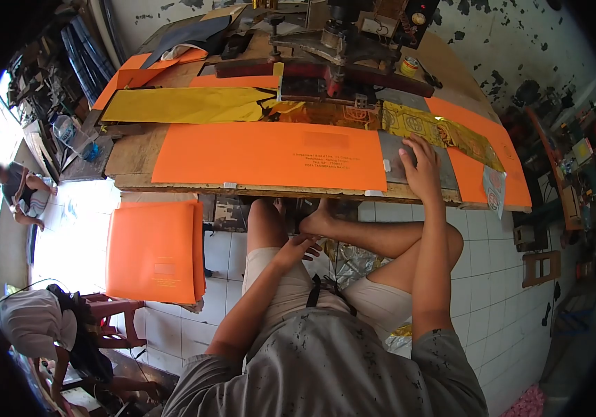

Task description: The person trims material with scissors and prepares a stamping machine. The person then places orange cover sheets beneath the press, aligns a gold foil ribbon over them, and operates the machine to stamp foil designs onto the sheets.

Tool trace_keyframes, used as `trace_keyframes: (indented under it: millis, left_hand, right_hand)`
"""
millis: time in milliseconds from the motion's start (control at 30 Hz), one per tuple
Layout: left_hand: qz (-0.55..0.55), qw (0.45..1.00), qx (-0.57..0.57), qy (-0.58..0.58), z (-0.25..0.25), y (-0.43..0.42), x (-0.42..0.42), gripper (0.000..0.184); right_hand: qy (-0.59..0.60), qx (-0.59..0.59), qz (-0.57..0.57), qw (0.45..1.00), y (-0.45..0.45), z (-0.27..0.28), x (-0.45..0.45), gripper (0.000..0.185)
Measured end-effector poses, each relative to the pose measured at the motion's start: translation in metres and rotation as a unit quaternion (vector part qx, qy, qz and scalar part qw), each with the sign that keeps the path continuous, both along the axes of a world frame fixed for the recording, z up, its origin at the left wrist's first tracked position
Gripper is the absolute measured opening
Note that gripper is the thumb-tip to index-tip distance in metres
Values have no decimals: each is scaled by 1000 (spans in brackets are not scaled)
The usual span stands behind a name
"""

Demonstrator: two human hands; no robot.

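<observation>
My right hand (419, 165) lies on the grey plate (394, 154) at the bench's front, fingers stretched and holding nothing. Just left of it, an orange printed sheet (242, 156) rests flat, with small lines of text towards its right end. Small white tabs (374, 192) sit at its front and right edges. Behind the sheet runs a gold foil strip (186, 105), its right part (416, 126) marked with stamped patterns. Low over my lap, my left hand (299, 250) hangs loosely by my thigh with fingers apart and nothing in them.
A press with a dark red frame (325, 80) stands behind the foil. Another orange sheet (475, 153) extends right. A stack of orange sheets (152, 254) is below the bench at left. Two people (27, 191) are at the left, one bent over near a red stool (113, 320).
</observation>
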State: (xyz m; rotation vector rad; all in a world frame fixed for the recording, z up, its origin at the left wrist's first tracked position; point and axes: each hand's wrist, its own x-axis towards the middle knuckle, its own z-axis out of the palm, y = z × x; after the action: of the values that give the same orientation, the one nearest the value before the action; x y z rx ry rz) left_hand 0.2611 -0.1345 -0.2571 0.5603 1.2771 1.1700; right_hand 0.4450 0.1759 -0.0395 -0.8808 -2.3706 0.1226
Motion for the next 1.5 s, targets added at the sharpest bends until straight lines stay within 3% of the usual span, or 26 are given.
trace_keyframes:
  millis: [200, 300, 500, 600, 1000, 1100, 1500]
  left_hand:
    - [20, 999, 27, -5, -7, -3, -1, 36]
    - [-20, 1000, 20, -11, -7, -3, -6, 38]
    - [-27, 998, 36, 40, -5, -4, 0, 39]
    - [-28, 1000, -1, 9, 3, -5, 3, 38]
    - [-20, 995, 2, 97, 9, -9, -1, 36]
    - [-2, 1000, 8, 20, 7, -8, 2, 34]
    - [-41, 995, -14, 89, 23, -4, 0, 33]
  right_hand:
    - [0, -24, -21, 999, -3, 1, 0, 39]
    - [2, -30, -31, 999, -4, 0, -1, 39]
    - [18, -23, -21, 999, -4, 2, 0, 40]
    - [22, -21, -24, 999, -6, 2, 1, 39]
    - [34, -41, -21, 998, -5, 2, 2, 40]
    - [38, -45, -14, 998, -4, 3, 2, 40]
    - [18, -47, -22, 998, -8, 6, 3, 41]
